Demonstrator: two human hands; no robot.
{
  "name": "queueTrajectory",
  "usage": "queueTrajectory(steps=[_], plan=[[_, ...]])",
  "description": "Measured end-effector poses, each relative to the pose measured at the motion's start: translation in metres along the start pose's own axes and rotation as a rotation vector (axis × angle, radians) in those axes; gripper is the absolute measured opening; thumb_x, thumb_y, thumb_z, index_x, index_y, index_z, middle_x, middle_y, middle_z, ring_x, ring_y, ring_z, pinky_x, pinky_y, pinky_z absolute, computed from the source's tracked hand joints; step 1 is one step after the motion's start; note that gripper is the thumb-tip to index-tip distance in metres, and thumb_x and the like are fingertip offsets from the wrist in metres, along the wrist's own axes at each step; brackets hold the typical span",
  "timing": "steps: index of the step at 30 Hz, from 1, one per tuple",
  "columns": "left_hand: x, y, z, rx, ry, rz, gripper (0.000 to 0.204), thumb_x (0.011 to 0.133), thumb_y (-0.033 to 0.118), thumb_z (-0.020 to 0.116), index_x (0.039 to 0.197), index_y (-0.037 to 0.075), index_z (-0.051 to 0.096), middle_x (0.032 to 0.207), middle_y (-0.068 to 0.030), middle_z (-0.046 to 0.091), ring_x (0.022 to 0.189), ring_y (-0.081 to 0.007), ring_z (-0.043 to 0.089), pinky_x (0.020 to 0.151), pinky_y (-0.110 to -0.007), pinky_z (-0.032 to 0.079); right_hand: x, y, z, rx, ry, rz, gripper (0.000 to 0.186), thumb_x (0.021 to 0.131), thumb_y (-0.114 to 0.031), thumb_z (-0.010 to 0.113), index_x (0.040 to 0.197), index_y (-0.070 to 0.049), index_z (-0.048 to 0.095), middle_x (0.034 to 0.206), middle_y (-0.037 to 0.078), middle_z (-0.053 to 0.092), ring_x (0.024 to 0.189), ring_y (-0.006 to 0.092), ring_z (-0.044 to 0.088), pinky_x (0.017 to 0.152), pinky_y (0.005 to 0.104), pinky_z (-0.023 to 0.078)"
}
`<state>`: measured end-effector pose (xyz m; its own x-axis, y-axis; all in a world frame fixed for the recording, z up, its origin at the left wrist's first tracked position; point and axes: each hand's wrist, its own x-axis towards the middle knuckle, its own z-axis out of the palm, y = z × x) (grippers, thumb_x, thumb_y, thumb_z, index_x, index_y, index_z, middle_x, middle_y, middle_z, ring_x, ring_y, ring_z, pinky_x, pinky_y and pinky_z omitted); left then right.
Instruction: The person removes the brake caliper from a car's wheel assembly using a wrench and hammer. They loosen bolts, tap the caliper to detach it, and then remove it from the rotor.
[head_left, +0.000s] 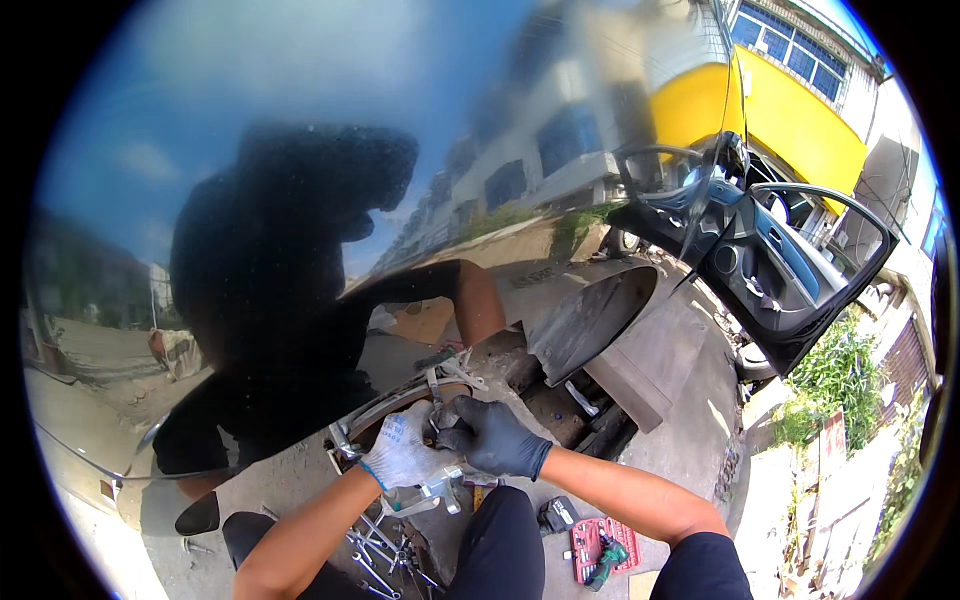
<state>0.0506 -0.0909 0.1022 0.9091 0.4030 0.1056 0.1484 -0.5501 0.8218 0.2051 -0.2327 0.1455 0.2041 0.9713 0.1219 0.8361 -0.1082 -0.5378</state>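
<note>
My left hand (403, 450), in a white knit glove with a blue cuff, is closed round a dark, rounded car part that I cannot name more exactly. My right hand (503, 440), in a thin dark glove, grips the same dark part (452, 438) from the other side. The fingers of both hands hide much of it. Just beyond my hands, metal rods and brackets (437, 380) stick out beside the lower edge of a glossy dark car panel (300, 330). Under my hands lies a pale metal piece (432, 494).
Several wrenches (375, 550) lie on the ground between my legs. A red socket case (595, 540) with a green power tool (606, 565) is at the lower right, next to a black battery-like block (557, 514). An open car door (790, 260) juts out at the right.
</note>
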Motion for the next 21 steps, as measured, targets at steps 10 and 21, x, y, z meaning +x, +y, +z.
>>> queueTrajectory(steps=[10,21], plan=[[0.004,-0.008,-0.006,-0.020,-0.034,0.101,0.072,0.077,0.046,0.096,0.121,-0.003,0.068,0.111,-0.0232,0.078,0.101,-0.0357,0.077,0.091,-0.044,0.062,-0.001,-0.002,-0.002,0.056,0.059,-0.020,0.030,0.096,-0.025,0.081,0.115,-0.003,0.071,0.096,0.023,0.078,0.088,0.0382,0.078,0.080,0.0455,0.059],[0.006,-0.002,-0.004,-0.071,-0.051,0.099,0.072,0.077,0.031,0.101,0.132,-0.002,0.069,0.111,-0.0163,0.080,0.094,-0.0274,0.076,0.087,-0.042,0.062,-0.001,0.010,0.003,0.305,0.028,0.098,0.025,0.091,-0.020,0.088,0.102,-0.001,0.075,0.085,0.016,0.076,0.074,0.0226,0.074,0.073,0.0383,0.057]])
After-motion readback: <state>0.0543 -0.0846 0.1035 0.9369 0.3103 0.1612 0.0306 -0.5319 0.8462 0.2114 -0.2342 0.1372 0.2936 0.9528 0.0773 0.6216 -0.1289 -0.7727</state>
